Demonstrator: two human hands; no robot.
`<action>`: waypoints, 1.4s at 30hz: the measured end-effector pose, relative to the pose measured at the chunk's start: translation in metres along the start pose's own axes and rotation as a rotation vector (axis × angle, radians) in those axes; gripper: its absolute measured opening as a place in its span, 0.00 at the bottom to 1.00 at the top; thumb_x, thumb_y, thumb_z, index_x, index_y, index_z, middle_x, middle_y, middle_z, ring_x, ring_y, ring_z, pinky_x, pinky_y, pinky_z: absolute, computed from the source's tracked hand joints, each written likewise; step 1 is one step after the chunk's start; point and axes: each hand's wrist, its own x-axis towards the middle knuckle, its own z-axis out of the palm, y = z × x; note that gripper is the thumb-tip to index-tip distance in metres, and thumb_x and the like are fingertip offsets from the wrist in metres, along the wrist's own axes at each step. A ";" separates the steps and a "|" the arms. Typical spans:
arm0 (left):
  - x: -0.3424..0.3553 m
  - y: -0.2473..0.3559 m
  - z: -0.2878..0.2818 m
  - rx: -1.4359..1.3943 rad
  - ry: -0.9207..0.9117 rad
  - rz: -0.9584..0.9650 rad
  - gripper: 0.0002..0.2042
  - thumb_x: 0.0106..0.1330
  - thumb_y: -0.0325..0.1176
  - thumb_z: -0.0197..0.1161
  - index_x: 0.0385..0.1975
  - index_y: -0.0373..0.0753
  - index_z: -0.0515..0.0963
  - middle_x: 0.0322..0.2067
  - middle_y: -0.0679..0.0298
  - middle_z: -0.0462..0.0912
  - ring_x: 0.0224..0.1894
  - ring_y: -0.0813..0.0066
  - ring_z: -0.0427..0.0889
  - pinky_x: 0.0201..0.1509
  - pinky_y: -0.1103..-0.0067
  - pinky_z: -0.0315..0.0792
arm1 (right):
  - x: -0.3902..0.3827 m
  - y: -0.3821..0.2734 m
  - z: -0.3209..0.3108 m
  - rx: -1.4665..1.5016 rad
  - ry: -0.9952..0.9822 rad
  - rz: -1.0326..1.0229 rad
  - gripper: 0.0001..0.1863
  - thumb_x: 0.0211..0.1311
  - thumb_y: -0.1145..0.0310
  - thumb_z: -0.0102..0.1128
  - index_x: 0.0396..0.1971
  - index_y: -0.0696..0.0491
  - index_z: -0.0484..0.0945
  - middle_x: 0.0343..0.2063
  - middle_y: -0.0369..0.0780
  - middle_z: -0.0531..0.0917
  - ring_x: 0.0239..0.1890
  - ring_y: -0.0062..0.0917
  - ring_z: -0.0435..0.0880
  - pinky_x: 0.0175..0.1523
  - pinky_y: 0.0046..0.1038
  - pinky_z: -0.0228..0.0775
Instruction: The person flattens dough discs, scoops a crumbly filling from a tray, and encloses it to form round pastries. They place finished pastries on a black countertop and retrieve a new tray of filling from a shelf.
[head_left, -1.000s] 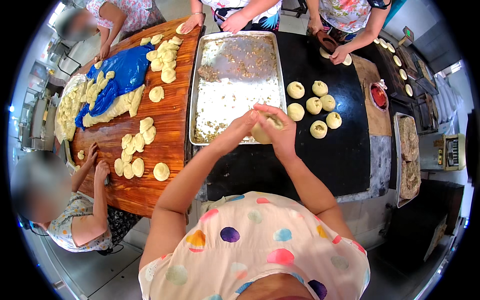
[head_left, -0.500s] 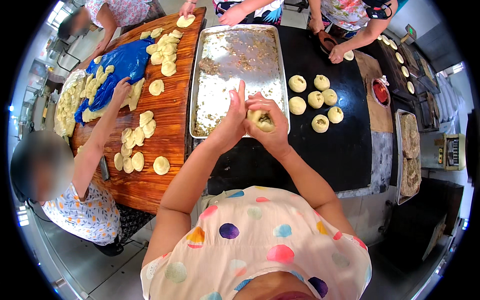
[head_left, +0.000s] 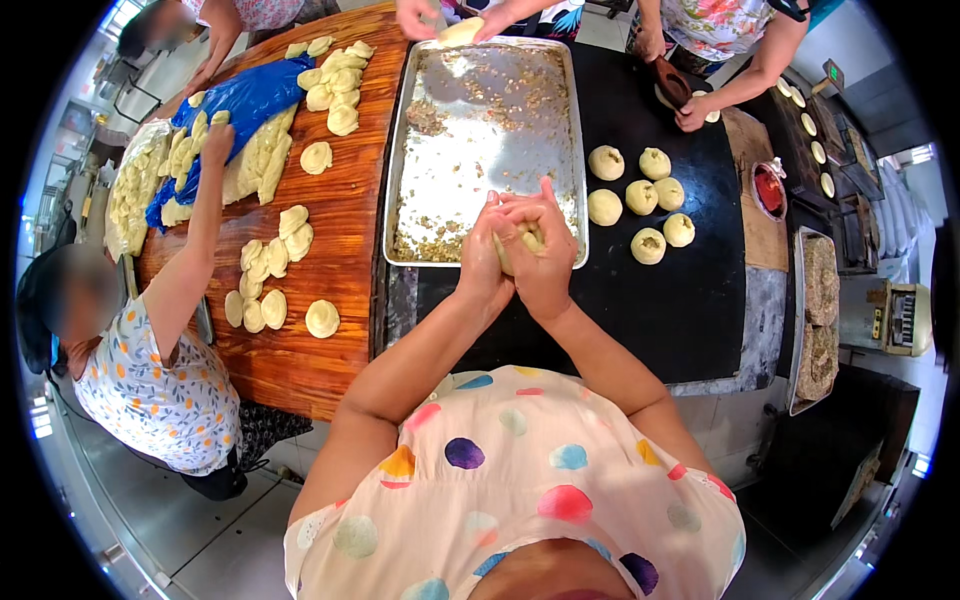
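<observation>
A pale filled dough ball point(head_left: 531, 241) sits between my two hands, over the near edge of a metal tray point(head_left: 398, 120). My left hand point(head_left: 482, 262) is closed against its left side. My right hand point(head_left: 548, 262) wraps it from the right, and its fingers cover much of the dough. Bits of brown-green filling are smeared over the tray bottom. To the right on the black tabletop point(head_left: 690, 320) stand several round filled dough balls point(head_left: 641, 197), some with filling showing at the top.
Flat dough rounds point(head_left: 322, 319) lie on the wooden table point(head_left: 345, 210) at left, near blue plastic point(head_left: 250, 118) with dough lumps. A co-worker's arm point(head_left: 200, 230) reaches there. Co-workers' hands point(head_left: 690, 112) work across the table. A tray of filling point(head_left: 815, 330) stands far right.
My left hand has closed in against the dough ball, and my right hand has turned around it. The co-worker across the tray now holds up a dough round. The left co-worker's hand moved farther away.
</observation>
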 end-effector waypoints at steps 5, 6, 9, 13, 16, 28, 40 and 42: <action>-0.002 0.005 -0.006 0.088 0.032 -0.011 0.22 0.76 0.49 0.37 0.54 0.38 0.67 0.50 0.52 0.75 0.53 0.63 0.77 0.57 0.68 0.74 | -0.002 0.002 0.005 0.067 0.038 0.025 0.16 0.56 0.63 0.66 0.42 0.55 0.80 0.45 0.40 0.83 0.58 0.36 0.74 0.70 0.42 0.53; 0.000 0.010 -0.007 0.077 0.026 -0.041 0.23 0.76 0.50 0.36 0.55 0.37 0.66 0.51 0.51 0.74 0.54 0.61 0.76 0.58 0.68 0.73 | -0.001 0.000 0.006 0.062 0.018 0.020 0.17 0.56 0.63 0.66 0.43 0.55 0.80 0.45 0.40 0.83 0.59 0.37 0.74 0.70 0.42 0.53; -0.003 0.029 -0.005 0.122 -0.066 -0.245 0.28 0.75 0.55 0.35 0.60 0.38 0.63 0.53 0.50 0.74 0.54 0.59 0.77 0.59 0.67 0.73 | 0.005 -0.010 0.002 0.016 -0.083 -0.058 0.19 0.56 0.62 0.66 0.46 0.55 0.80 0.48 0.40 0.83 0.62 0.38 0.72 0.70 0.42 0.53; 0.012 0.026 -0.013 0.343 -0.018 -0.362 0.30 0.72 0.60 0.38 0.57 0.37 0.65 0.52 0.54 0.75 0.53 0.64 0.79 0.58 0.70 0.75 | 0.013 0.005 -0.019 -0.236 -0.403 -0.320 0.18 0.58 0.63 0.64 0.45 0.57 0.80 0.46 0.41 0.84 0.63 0.39 0.71 0.70 0.41 0.53; 0.018 0.024 -0.009 0.114 -0.140 -0.401 0.27 0.73 0.56 0.42 0.53 0.36 0.68 0.50 0.56 0.76 0.51 0.66 0.80 0.55 0.71 0.76 | 0.004 0.013 -0.016 0.100 -0.204 -0.015 0.14 0.68 0.65 0.52 0.35 0.58 0.83 0.43 0.42 0.85 0.59 0.35 0.75 0.71 0.41 0.50; 0.012 0.024 -0.048 0.041 0.066 -0.433 0.40 0.66 0.68 0.41 0.61 0.34 0.61 0.52 0.52 0.75 0.58 0.58 0.74 0.61 0.63 0.71 | -0.014 0.045 -0.011 0.558 -0.228 0.429 0.33 0.75 0.48 0.28 0.68 0.59 0.55 0.68 0.44 0.60 0.70 0.31 0.57 0.73 0.39 0.43; 0.014 0.038 -0.036 -0.090 -0.169 -0.454 0.48 0.63 0.72 0.34 0.62 0.25 0.61 0.56 0.46 0.72 0.57 0.56 0.75 0.63 0.64 0.69 | -0.009 0.000 -0.039 -0.174 -0.322 0.056 0.09 0.55 0.73 0.67 0.37 0.53 0.82 0.34 0.36 0.80 0.30 0.20 0.78 0.34 0.20 0.71; 0.016 0.037 -0.041 -0.024 -0.219 -0.439 0.47 0.65 0.71 0.33 0.60 0.25 0.65 0.56 0.46 0.73 0.56 0.58 0.76 0.62 0.66 0.70 | -0.006 -0.002 -0.035 -0.222 -0.321 0.004 0.09 0.52 0.72 0.69 0.34 0.54 0.81 0.29 0.36 0.78 0.26 0.23 0.77 0.31 0.22 0.71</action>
